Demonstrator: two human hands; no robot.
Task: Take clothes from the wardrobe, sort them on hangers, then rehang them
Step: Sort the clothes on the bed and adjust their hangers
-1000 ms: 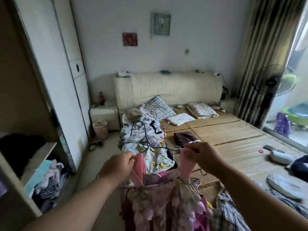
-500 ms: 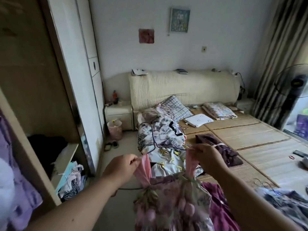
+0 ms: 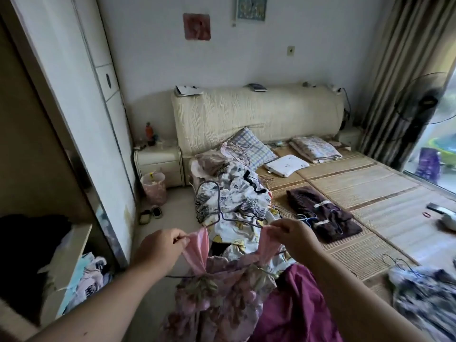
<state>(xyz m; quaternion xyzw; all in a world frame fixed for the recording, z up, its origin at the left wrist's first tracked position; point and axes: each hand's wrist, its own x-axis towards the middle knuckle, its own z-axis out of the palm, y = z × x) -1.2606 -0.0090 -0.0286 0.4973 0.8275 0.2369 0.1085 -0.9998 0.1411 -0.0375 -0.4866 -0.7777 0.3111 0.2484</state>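
A pink floral dress (image 3: 217, 297) hangs in front of me by its two pink straps. My left hand (image 3: 158, 248) pinches the left strap and my right hand (image 3: 293, 234) pinches the right strap, together with a thin dark wire hanger (image 3: 217, 206) whose hook rises above the hands. Behind the dress, a pile of patterned clothes (image 3: 237, 206) on hangers lies on the near corner of the bed. The open wardrobe (image 3: 49, 169) stands at the left, with folded clothes on its lower shelf (image 3: 74, 253).
A magenta garment (image 3: 293, 304) hangs beside the dress. A dark folded garment (image 3: 323, 213) lies on the bed's woven mat (image 3: 370, 191). A dark patterned garment (image 3: 424, 290) lies at right. A nightstand (image 3: 158, 164), pink bin (image 3: 153, 188) and slippers (image 3: 150, 213) occupy the aisle. A fan (image 3: 424, 102) stands by the window.
My view has turned left toward the wardrobe. Both hands keep hold of the dress straps and have spread slightly wider apart.
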